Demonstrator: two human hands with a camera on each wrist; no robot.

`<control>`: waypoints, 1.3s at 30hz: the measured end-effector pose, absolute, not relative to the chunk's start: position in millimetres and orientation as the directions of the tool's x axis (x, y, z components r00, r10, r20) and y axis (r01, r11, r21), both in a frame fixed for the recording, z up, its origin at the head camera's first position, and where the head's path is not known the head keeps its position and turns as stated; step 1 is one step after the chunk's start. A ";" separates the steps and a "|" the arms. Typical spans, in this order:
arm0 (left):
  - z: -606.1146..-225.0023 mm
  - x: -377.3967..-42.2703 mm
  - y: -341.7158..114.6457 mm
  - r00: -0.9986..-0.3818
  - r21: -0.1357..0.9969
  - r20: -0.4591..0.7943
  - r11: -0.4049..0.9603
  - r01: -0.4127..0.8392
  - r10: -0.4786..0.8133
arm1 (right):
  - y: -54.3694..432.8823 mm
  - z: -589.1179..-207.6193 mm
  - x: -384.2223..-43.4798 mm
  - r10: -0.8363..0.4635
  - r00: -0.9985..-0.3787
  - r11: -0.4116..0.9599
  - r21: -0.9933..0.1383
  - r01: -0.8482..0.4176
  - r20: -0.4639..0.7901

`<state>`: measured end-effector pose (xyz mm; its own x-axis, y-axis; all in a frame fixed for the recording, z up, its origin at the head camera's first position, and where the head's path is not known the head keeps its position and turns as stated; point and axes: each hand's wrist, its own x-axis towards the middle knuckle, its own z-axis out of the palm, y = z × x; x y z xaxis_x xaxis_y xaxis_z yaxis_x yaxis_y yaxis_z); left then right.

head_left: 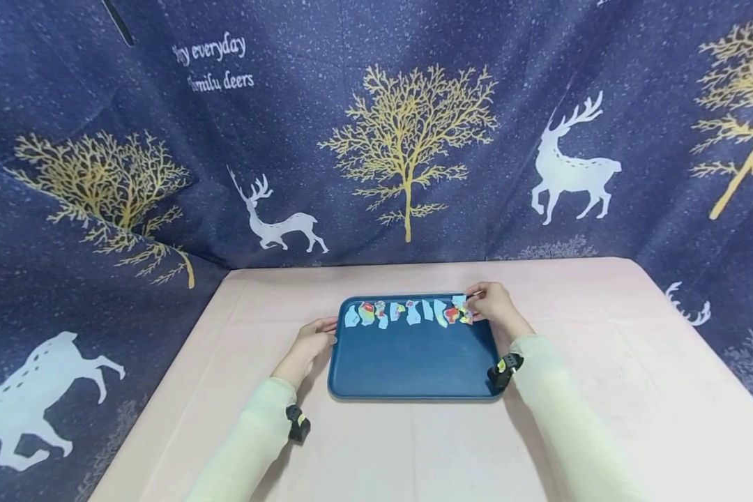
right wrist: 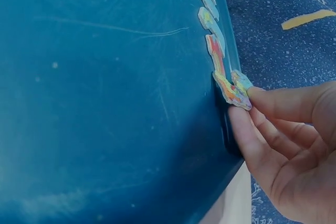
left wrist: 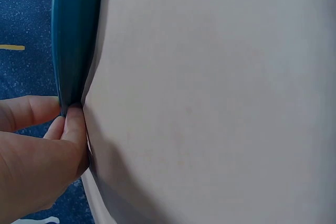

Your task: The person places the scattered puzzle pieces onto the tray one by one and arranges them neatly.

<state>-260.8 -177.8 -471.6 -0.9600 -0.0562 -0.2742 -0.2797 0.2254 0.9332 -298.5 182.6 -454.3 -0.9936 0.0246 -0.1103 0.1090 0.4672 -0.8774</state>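
Observation:
A dark blue rectangular tray lies on the table. Its left rim is pinched by my left hand; the left wrist view shows fingers on both faces of the tray edge. Along the far rim runs a row of irregular, colourful flat pieces that look like jigsaw pieces. At the row's right end, my right hand pinches a jigsaw piece between thumb and finger, close against the neighbouring piece. That hand partly hides the tray's far right corner.
A pale pink cloth covers the table. Behind it hangs a dark blue curtain printed with white deer and yellow trees. A small black camera sits on each wrist, over light sleeves.

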 end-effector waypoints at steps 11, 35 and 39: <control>-471.9 -261.3 -179.0 -0.957 0.929 -0.282 0.231 -0.289 -0.064 | 178.9 -452.3 -295.1 0.036 -0.999 0.613 -0.789 0.035 -0.016; -472.0 -260.5 -184.7 -0.959 0.930 -0.278 0.234 -0.285 -0.060 | 177.5 -457.8 -292.3 0.069 -0.997 0.529 -0.849 0.012 0.029; -471.6 -260.1 -185.4 -0.959 0.932 -0.279 0.227 -0.284 -0.059 | 180.1 -460.3 -293.2 0.063 -0.998 0.446 -0.894 0.031 -0.003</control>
<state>-260.1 -185.4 -471.6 -0.9586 -0.0586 -0.2785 -0.2845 0.2265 0.9315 -293.2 180.1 -460.3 -0.9980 0.0627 -0.0035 0.0312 0.4463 -0.8944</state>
